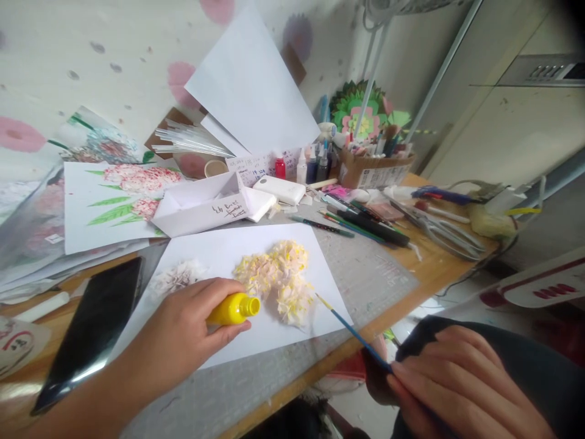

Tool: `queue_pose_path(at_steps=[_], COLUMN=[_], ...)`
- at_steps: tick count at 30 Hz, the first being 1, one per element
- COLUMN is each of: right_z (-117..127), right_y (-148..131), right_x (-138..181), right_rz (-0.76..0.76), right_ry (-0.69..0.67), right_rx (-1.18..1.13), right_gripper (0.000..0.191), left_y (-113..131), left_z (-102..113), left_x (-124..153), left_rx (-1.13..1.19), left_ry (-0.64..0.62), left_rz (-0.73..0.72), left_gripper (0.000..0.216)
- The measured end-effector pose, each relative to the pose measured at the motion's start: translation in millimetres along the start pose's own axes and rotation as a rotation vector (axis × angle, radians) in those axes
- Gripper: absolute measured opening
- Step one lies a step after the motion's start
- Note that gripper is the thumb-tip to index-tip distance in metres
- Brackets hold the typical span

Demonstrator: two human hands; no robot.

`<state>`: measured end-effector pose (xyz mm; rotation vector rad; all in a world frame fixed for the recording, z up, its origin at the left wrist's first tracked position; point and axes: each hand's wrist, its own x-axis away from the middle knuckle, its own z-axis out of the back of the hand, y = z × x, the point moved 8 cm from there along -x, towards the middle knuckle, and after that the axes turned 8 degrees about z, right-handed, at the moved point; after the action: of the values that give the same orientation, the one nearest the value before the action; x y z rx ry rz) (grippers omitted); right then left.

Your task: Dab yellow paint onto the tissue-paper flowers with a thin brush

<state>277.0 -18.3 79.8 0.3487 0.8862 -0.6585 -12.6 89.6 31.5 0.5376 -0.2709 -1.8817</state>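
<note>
Paint bottle (233, 309), yellow and small, lies tipped on its side in my left hand (189, 329), my fingers curled round its body and my thumb pressing from below. Its open neck points rightward, just short of the crumpled yellow-and-pink paper flowers (278, 277) that sit a little beyond my fingertips on the white sheet (219, 250). My right hand (457, 384) rests low and near me, off the desk edge, against dark cloth (525, 360); its fingers are closed around the end of a thin blue brush (354, 332). The brush slants up and away from those fingers, its pale tip touching the near edge of the flowers. Left of my left wrist a black phone (91, 332) lies flat on the desk. Farther out past the sheet stands a white folded paper box (201, 210), and to the right of it pencils and scissors (441, 231) lie scattered on the wooden desk (429, 274).
</note>
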Motion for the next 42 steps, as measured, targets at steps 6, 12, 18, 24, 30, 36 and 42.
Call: queue_pose_path(at_steps=[6,12,18,24,30,36,42], right_z=[-14,-5,-15,-19,-17,-19,-13], right_y=[-7,-8,-8,-2,3,1,0], right_x=[-7,-6,-5,-8,-8,-3,1], right_rz=[0.077,0.061,0.102,0.037,0.007,0.043,0.036], right_ry=[-0.098,-0.016,-0.145,-0.080,-0.061,-0.097,-0.076], right_rx=[0.022,0.055,-0.001,-0.011,-0.011,-0.027,-0.010], right_gripper=[0.009,0.013,0.013,0.015,0.015,0.014,0.017], left_y=[2,4,1,1,1,1,-1], left_z=[-1,2,-1,-2,0,-2,-2], left_x=[-1,1,1,-1,0,-1,0], left_rx=[0.000,0.012,0.026,0.018,0.011,0.021,0.019], left_ry=[0.004,0.014,0.007,0.009,0.008,-0.003,-0.002], left_rz=[-0.007,-0.002,0.012,0.008,0.020,0.022,0.018], left_gripper=[0.031,0.030,0.032,0.030,0.029,0.029,0.033])
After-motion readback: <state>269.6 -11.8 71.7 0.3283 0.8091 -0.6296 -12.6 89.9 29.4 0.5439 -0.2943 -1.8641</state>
